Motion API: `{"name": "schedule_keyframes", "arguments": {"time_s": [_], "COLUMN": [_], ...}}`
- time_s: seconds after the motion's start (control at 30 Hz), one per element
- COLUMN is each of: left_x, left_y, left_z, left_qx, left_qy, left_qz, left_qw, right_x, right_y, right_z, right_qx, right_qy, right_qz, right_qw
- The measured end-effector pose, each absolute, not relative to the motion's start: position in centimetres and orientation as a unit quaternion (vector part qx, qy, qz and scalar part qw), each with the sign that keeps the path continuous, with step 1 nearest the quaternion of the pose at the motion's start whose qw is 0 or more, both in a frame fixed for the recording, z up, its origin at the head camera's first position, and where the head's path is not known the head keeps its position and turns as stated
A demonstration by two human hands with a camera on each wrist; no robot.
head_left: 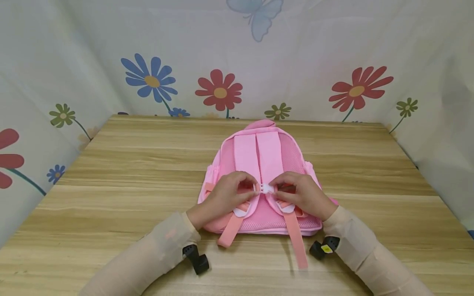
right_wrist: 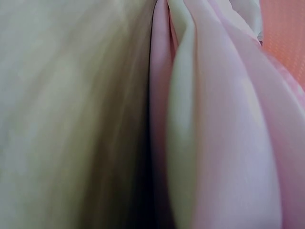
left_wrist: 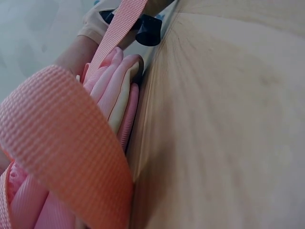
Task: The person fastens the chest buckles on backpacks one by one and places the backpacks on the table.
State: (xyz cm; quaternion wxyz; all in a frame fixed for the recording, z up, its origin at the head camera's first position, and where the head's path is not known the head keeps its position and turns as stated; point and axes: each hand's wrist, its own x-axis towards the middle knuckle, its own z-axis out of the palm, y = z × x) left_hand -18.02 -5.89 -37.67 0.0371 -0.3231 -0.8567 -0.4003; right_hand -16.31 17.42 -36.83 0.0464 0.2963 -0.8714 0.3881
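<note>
A pink backpack (head_left: 296, 154) lies on the table with its shoulder straps facing up. Over its middle is a white plastic buckle (head_left: 266, 188), its two halves meeting between the hands; whether it is fully clipped I cannot tell. My left hand (head_left: 227, 191) pinches the buckle's left part between thumb and fingers. The right part is pinched by my right hand (head_left: 304, 192). Below the hands, two orange webbing straps (head_left: 296, 240) hang toward the front of the table. One webbing strap (left_wrist: 71, 143) looms large in the left wrist view, and the backpack's side (right_wrist: 228, 133) fills much of the right wrist view.
The wooden table (head_left: 148, 172) stretches out on both sides of the backpack. Behind it hangs a white curtain (head_left: 296, 49) printed with flowers and a butterfly. A black wrist camera (head_left: 198, 261) sits under the left forearm, another black camera (head_left: 322, 248) under the right.
</note>
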Motion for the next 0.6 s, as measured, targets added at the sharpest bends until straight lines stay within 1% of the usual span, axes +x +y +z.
{"name": "schedule_keyframes", "arguments": {"time_s": [0.3,0.6], "left_x": [-18.08,-18.06], "left_y": [-5.84,-5.82], "left_z": [-37.74,-37.65], "left_qx": [-0.325,-0.329], "left_qy": [-0.859,-0.858], "left_qz": [-0.395,-0.395], "left_qw": [0.034,0.018], "right_x": [-16.22,-16.19], "right_y": [17.31,17.28], "right_z": [-36.80,-36.79], "right_qx": [0.281,0.283], "right_qy": [-0.873,-0.870], "right_qz": [0.397,0.403], "right_qw": [0.029,0.019]}}
